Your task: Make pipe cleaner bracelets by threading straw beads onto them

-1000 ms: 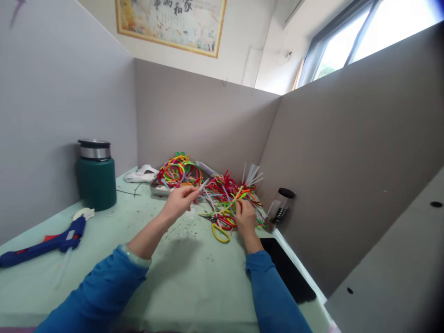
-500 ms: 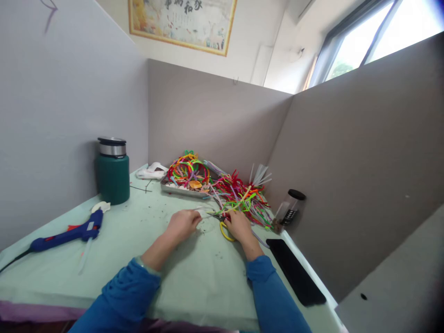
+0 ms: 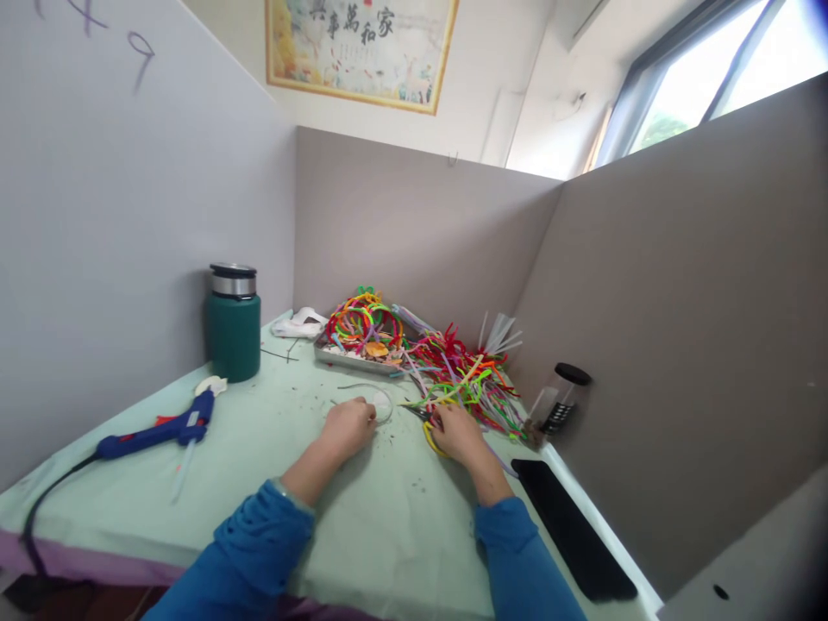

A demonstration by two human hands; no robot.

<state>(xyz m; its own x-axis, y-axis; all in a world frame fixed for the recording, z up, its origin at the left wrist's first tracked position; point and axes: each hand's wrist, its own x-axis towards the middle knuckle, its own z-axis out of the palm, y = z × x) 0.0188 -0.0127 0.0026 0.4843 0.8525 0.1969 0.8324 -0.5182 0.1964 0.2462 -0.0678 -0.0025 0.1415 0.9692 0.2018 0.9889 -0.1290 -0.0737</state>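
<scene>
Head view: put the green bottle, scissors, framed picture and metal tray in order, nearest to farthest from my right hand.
From your right hand:
1. Scissors: right by it, on its left side.
2. Metal tray: ahead and left.
3. Green bottle: farther left, upright.
4. Framed picture: high up, at the back.

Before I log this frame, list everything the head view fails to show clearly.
All in the head view:
Left hand: whatever lies inside its grasp is hidden by the hand itself.
Scissors: partly covered by the right hand, so its hold on them is unclear.
Framed picture: its top is cut off by the upper edge.
Dark specks on the table: too small to identify.
</scene>
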